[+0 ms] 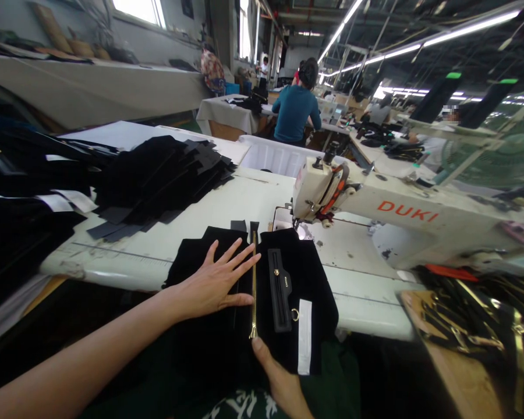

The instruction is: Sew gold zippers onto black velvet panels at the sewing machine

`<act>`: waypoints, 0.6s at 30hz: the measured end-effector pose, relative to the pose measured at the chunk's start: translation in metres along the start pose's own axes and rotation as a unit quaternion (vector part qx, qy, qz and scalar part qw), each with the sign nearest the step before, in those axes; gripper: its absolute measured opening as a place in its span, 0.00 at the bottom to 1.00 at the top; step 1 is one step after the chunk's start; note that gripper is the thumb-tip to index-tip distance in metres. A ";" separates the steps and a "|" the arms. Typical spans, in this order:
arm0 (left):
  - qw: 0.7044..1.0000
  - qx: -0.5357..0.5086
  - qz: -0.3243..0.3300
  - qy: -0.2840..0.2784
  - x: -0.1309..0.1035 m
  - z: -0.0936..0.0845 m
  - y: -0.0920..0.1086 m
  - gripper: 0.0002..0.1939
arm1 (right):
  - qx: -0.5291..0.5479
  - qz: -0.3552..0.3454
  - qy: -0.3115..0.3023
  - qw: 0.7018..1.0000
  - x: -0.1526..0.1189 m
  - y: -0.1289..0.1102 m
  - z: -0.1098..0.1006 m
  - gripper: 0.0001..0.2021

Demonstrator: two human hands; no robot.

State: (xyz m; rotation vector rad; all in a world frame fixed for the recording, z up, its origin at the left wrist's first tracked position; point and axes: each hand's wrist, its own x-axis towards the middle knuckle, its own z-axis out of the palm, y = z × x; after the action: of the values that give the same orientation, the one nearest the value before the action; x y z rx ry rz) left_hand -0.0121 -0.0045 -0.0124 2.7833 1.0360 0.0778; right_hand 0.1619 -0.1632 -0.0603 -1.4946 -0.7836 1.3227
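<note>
Ceiling tubes [384,55] are running bright above the sewing machine [367,198]; window [140,10] far left of it is blowing out white. Work surface [240,198] left of machine is reading mid-bright, shadows soft. Black panel [310,256] before machine is crushing to near-black; zipper [254,285] is glinting. Wide lens is stretching outer edges. Fan [502,139] behind machine and stack [21,169] far left are smearing soft. Pixelated block [452,113] is showing above machine's arm.
</note>
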 end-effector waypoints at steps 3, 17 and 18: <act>1.000 0.003 0.003 0.005 -0.001 0.001 -0.001 0.42 | 0.016 -0.002 0.000 1.000 0.002 0.006 0.002 0.21; 0.999 0.027 -0.004 0.031 -0.003 0.004 0.003 0.32 | -0.008 -0.006 0.001 1.000 0.001 -0.001 -0.001 0.21; 0.999 0.028 -0.005 0.030 -0.002 0.004 0.003 0.31 | -0.017 -0.001 -0.002 1.000 0.001 -0.004 0.000 0.20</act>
State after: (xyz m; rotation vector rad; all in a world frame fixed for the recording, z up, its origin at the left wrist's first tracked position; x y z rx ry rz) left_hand -0.0116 -0.0087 -0.0161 2.8424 1.0823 0.1350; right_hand 0.1627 -0.1615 -0.0572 -1.5173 -0.8147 1.3175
